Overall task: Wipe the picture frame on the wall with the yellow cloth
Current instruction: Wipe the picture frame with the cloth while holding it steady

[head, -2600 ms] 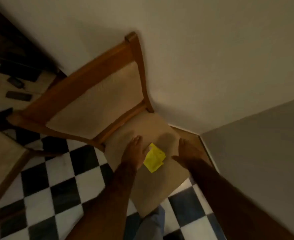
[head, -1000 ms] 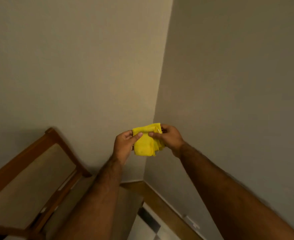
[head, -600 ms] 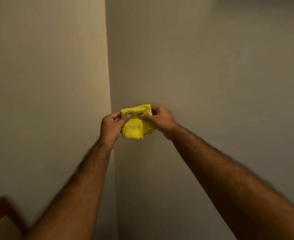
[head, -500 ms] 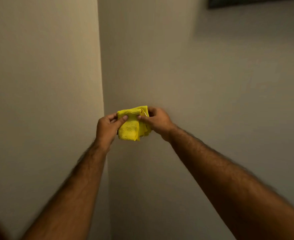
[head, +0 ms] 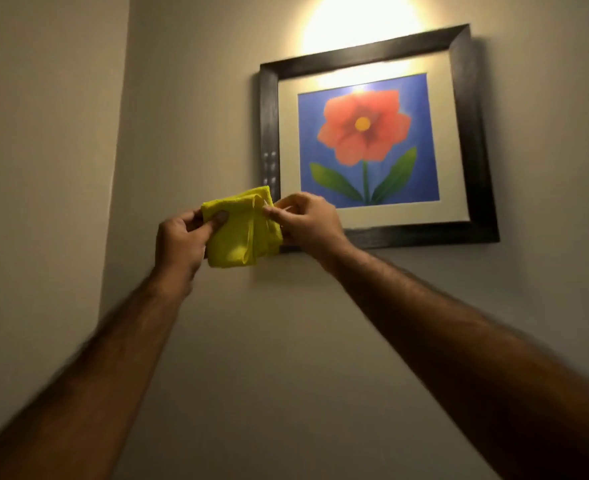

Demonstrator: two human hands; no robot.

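A folded yellow cloth (head: 242, 233) is held up between both hands in front of the wall. My left hand (head: 178, 239) pinches its left edge with thumb on top. My right hand (head: 308, 221) pinches its right edge. The picture frame (head: 473, 140), dark wood around a white mat and a red flower on blue, hangs on the wall up and to the right. The cloth and my right hand overlap the frame's lower left corner, hiding it; I cannot tell whether the cloth touches the frame.
A bright light glares on the wall (head: 358, 22) just above the frame. The room corner (head: 121, 150) runs vertically to the left of my hands, with a plain wall on either side.
The view has tilted up along the wall and the picture frame has come fully into sight. Both hands rose with the cloth, still holding it at its two edges.
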